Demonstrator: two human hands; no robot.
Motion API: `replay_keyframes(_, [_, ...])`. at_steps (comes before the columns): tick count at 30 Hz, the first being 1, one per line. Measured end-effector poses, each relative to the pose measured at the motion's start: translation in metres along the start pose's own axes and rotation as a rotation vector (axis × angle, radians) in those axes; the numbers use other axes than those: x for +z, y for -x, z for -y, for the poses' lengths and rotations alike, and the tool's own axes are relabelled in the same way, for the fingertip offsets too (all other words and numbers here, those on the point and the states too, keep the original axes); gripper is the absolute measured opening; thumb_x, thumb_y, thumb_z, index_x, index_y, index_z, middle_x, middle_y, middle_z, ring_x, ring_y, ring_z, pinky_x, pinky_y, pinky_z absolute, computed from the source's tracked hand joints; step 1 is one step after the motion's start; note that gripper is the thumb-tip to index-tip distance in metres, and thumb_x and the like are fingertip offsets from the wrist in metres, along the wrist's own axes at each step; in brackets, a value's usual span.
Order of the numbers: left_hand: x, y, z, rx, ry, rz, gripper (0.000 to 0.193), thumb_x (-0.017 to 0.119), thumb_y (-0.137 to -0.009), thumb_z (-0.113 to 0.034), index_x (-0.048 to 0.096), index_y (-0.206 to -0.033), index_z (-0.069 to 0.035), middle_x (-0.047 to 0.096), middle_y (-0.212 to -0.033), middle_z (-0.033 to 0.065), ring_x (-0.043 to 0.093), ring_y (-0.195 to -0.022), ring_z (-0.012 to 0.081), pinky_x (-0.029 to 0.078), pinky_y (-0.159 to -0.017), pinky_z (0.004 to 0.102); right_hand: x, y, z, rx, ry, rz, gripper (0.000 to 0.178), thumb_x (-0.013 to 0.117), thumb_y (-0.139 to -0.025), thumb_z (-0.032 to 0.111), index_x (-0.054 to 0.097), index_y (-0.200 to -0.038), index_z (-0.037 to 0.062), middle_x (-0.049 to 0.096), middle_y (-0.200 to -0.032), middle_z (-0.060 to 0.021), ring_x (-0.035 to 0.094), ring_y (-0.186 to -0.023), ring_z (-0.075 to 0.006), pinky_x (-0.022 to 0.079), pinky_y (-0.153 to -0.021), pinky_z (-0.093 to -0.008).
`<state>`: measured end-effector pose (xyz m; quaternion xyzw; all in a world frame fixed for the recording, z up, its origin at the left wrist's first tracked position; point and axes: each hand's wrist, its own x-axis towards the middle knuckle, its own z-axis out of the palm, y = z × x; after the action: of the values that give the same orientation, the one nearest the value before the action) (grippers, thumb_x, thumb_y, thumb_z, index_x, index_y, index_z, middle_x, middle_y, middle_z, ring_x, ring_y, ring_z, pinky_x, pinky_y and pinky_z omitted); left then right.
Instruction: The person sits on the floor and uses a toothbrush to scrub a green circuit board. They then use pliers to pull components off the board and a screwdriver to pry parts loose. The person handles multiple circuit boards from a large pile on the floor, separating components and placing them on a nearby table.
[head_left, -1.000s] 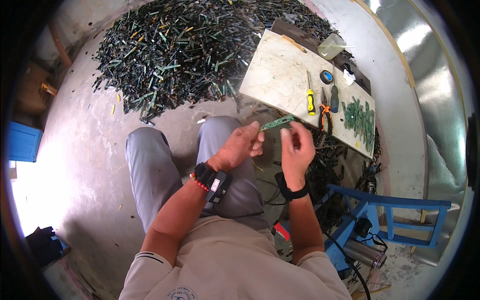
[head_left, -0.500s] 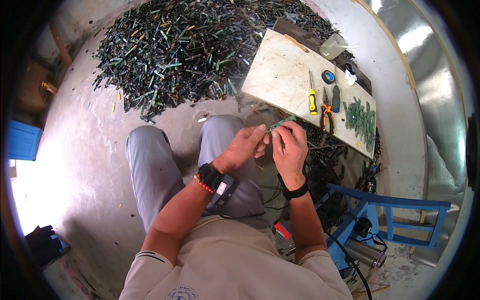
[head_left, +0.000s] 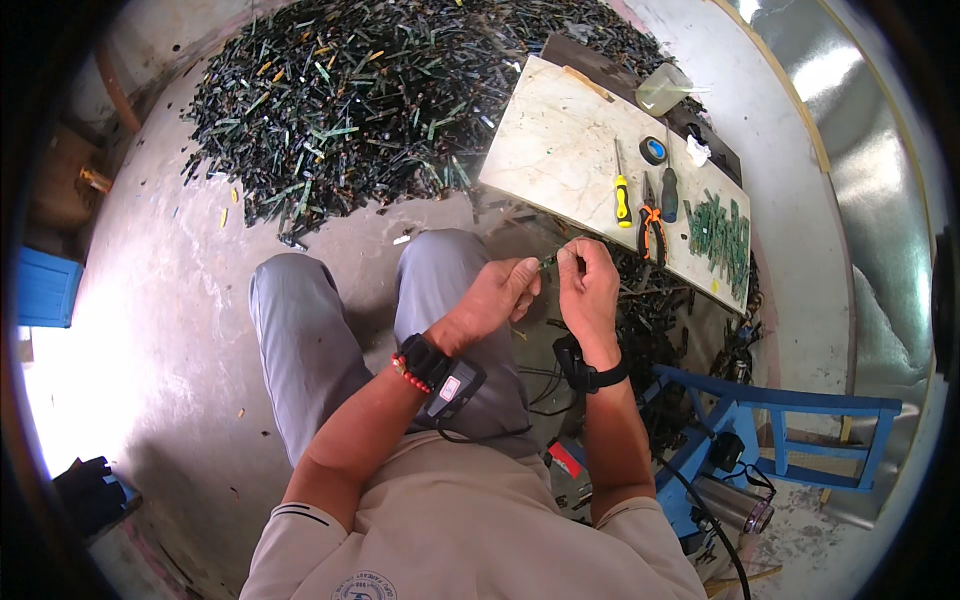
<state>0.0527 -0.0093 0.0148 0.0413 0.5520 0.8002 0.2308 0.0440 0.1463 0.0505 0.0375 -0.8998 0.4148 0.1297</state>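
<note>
Over my right knee, my left hand [head_left: 503, 292] is closed, thumb against forefinger, on a small green circuit board strip [head_left: 547, 263]. Only a short piece of the strip shows past the fingertips. Close by its free end, my right hand [head_left: 590, 285] is closed in a pinch, thumb and forefinger together. What sits between those fingertips is too small to make out.
A pale board [head_left: 560, 130] at the right carries a yellow screwdriver [head_left: 622, 200], orange-handled pliers [head_left: 651, 232], a dark screwdriver [head_left: 669, 195], a tape roll [head_left: 653, 151] and green strips [head_left: 716, 235]. A large heap of strips [head_left: 340, 110] lies ahead. A blue stool [head_left: 780, 405] stands at right.
My right hand has turned and shifted slightly right, its fingertips drawing away from my left ones. Less of the green strip shows now. My left hand stays nearly in place.
</note>
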Motion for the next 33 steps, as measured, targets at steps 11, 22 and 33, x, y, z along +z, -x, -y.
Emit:
replay_keyframes(11, [-0.003, 0.0, 0.003, -0.032, 0.081, 0.001, 0.045, 0.043, -0.104, -0.04, 0.051, -0.08, -0.003, 0.042, -0.064, 0.0003, 0.042, -0.055, 0.0111, 0.036, -0.049, 0.027, -0.011, -0.008, -0.017, 0.106, -0.157, -0.12, 0.012, 0.067, -0.089, 0.011, 0.065, -0.093, -0.0004, 0.063, -0.084, -0.0092, 0.058, -0.069, -0.0178, 0.047, -0.064, -0.0301])
replay_keyframes(22, [0.0, 0.002, -0.004, -0.045, 0.06, -0.016, 0.045, 0.042, -0.104, -0.042, 0.05, -0.08, -0.005, 0.042, -0.066, 0.0003, 0.041, -0.056, 0.0107, 0.035, -0.05, 0.0262, -0.049, -0.059, -0.064, -0.005, 0.43, -0.405, 0.026, 0.07, -0.081, 0.013, 0.063, -0.103, 0.0014, 0.063, -0.105, -0.0151, 0.059, -0.098, -0.035, 0.048, -0.085, -0.0456])
replay_keyframes(33, [-0.004, 0.003, -0.005, -0.065, 0.165, 0.001, 0.044, 0.045, -0.103, -0.042, 0.051, -0.082, -0.004, 0.04, -0.064, -0.0011, 0.039, -0.056, 0.0116, 0.035, -0.052, 0.0276, -0.065, -0.045, -0.083, 0.219, 0.74, -0.221, 0.059, 0.075, -0.078, 0.04, 0.059, -0.119, -0.0004, 0.062, -0.106, -0.022, 0.058, -0.1, -0.0421, 0.05, -0.081, -0.0505])
